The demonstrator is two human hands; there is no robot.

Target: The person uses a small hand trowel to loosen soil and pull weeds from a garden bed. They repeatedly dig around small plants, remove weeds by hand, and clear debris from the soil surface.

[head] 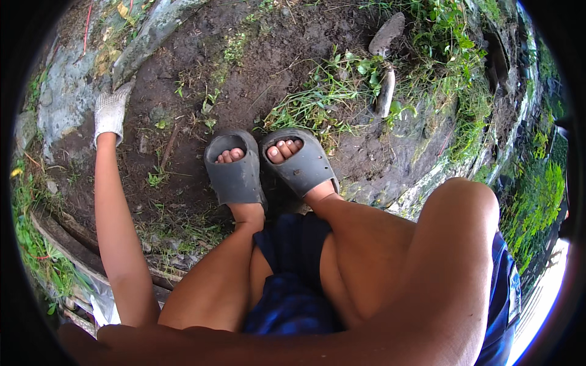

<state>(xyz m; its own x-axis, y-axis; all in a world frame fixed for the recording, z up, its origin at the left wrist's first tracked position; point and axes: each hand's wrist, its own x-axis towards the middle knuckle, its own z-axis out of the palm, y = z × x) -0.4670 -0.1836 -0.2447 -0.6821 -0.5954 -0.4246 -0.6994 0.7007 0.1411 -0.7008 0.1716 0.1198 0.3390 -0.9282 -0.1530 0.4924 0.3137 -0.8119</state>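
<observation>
My left hand, in a white knit glove, reaches down to the ground at the far left. Its fingertips meet the lower end of a long grey, mottled slab, stone or weathered wood. The fingers are mostly hidden, so whether they grip the slab cannot be told. My right hand is out of view; a bare arm crosses the bottom of the picture. A hand trowel with a pale wooden handle and a soil-caked blade lies at the upper right, among grass and leafy weeds.
My feet in grey slip-on sandals stand on dark, damp soil. A flat grey rock lies beyond the glove. Leafy plants grow at the upper right. Boards edge the ground at the lower left.
</observation>
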